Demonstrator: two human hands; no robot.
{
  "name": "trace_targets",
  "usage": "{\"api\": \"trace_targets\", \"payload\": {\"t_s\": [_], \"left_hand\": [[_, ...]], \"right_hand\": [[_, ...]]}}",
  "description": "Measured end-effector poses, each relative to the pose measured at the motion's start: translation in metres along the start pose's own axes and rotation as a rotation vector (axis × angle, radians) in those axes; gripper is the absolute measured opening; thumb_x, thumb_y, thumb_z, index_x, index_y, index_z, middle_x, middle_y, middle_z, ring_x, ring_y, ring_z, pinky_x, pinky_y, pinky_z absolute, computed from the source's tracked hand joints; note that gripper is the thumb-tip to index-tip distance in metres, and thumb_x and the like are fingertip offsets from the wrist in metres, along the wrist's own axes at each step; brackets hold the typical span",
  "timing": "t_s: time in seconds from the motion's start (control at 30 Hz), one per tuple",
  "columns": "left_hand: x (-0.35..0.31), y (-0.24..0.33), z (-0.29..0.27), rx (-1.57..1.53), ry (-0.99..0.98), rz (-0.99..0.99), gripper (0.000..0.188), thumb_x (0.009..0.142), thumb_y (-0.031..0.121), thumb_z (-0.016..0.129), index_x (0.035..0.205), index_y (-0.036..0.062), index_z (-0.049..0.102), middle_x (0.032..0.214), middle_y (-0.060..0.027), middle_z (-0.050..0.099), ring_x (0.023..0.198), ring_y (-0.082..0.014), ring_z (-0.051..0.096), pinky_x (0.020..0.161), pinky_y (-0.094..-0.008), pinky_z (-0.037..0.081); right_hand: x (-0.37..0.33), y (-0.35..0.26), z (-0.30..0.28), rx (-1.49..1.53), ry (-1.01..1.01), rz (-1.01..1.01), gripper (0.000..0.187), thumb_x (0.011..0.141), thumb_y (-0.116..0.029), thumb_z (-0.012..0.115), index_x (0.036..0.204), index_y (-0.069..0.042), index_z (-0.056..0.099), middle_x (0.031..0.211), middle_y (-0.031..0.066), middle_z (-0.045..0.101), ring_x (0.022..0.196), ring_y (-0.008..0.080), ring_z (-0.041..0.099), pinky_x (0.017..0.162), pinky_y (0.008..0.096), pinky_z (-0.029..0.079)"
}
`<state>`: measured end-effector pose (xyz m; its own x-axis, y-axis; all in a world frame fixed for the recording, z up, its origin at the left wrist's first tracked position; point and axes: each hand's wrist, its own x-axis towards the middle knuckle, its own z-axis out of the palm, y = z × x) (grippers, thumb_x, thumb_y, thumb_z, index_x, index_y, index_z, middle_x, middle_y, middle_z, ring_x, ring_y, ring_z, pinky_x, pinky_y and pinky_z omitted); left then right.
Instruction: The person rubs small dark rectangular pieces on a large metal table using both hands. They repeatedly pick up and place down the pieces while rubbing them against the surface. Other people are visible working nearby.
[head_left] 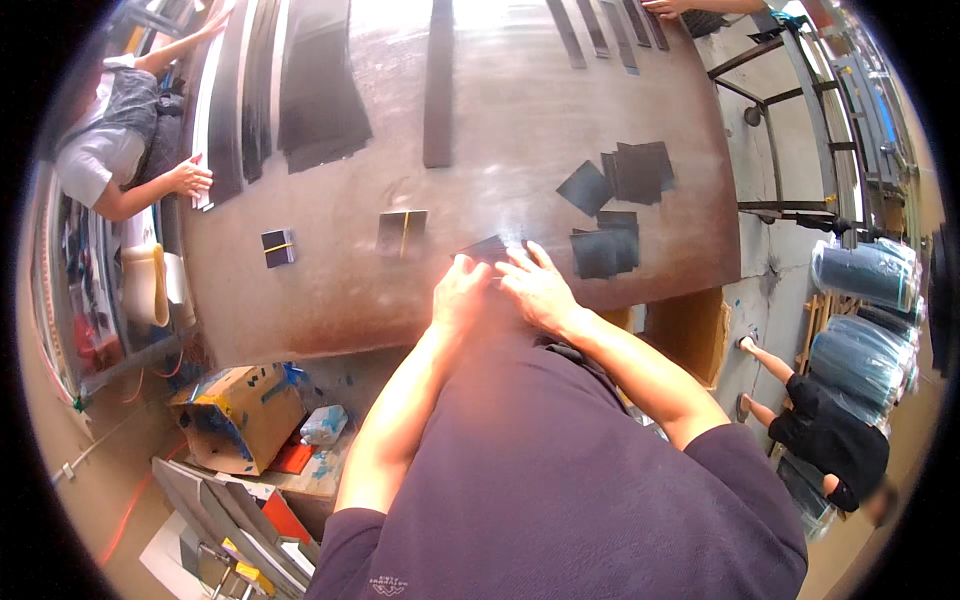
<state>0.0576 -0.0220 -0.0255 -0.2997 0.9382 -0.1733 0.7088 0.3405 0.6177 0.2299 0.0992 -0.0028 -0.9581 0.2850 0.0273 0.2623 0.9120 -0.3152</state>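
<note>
Near the front edge of the table, both hands are together at a small stack of dark square sheets [484, 247]. My left hand [459, 294] is closed on its near left side, fingers bent. On the right side, my right hand [541, 294] grips the stack with curled fingers. My hands partly hide the sheets, so their thickness does not show. To the left lie a dark square bundle with a yellow band [390, 232] and a smaller banded bundle [277, 257]. Right of my hands, loose dark squares [597, 254] overlap, with more squares [640, 172] behind.
Long dark strips [438, 90] and wide dark sheets [318, 110] lie across the brown table [300, 320]. A co-worker's hand [190, 177] rests on strips at the left; another hand [667, 8] is at far right. A cardboard box [225, 430] stands below left.
</note>
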Motion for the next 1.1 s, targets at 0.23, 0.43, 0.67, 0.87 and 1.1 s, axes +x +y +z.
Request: {"api": "trace_targets", "payload": {"t_s": [0.23,0.43,0.67,0.87,1.1], "left_hand": [[-0.009,-0.033,0.0,-0.759,0.109,-0.091,0.012,0.106,0.017,0.068,0.111,0.008,0.062,0.112,-0.0118,0.07,0.098,-0.0273,0.068,0.085,-0.0416,0.056],[-0.049,-0.05,-0.056,-1.701,0.016,-0.575,0.016,0.108,0.026,0.071,0.108,0.0142,0.061,0.093,0.0013,0.062,0.095,-0.0154,0.065,0.09,-0.0321,0.053],[-0.015,-0.019,-0.027,-0.992,0.055,-0.476,0.015,0.103,0.009,0.073,0.099,0.0106,0.059,0.085,0.0023,0.06,0.084,-0.013,0.071,0.078,-0.0311,0.058],[0.007,-0.004,0.0,-0.116,0.047,0.003,0.021,0.096,0.015,0.075,0.116,0.0162,0.067,0.109,-0.0138,0.064,0.098,-0.0388,0.07,0.081,-0.049,0.059],[-0.004,-0.006,0.008,0.017,0.008,-0.007,0.03,0.094,0.023,0.078,0.121,0.018,0.065,0.111,-0.012,0.064,0.096,-0.0376,0.071,0.078,-0.0506,0.059]], "right_hand": [[-0.013,0.004,0.022,0.024,-0.289,0.027,0.032,0.1,-0.021,0.055,0.123,-0.005,0.071,0.157,0.013,0.057,0.158,0.0329,0.038,0.136,0.0626,0.009],[-0.008,0.006,-0.002,-0.024,-0.308,-0.032,0.025,0.099,-0.018,0.056,0.116,-0.006,0.07,0.151,0.012,0.06,0.158,0.031,0.039,0.135,0.0637,0.009],[-0.025,0.042,-0.055,-0.084,-0.227,0.075,0.018,0.099,-0.013,0.055,0.108,-0.009,0.07,0.142,0.0076,0.068,0.154,0.0275,0.047,0.134,0.0661,0.009],[-0.078,0.116,-0.073,-0.124,-0.35,0.347,0.011,0.099,-0.006,0.058,0.104,-0.011,0.067,0.134,0.0082,0.072,0.153,0.0334,0.049,0.131,0.0707,0.01],[-0.052,0.096,-0.058,0.073,-0.066,0.484,0.004,0.087,-0.017,0.081,0.09,-0.015,0.082,0.103,0.0046,0.076,0.105,0.0289,0.071,0.103,0.0464,0.052]]}}
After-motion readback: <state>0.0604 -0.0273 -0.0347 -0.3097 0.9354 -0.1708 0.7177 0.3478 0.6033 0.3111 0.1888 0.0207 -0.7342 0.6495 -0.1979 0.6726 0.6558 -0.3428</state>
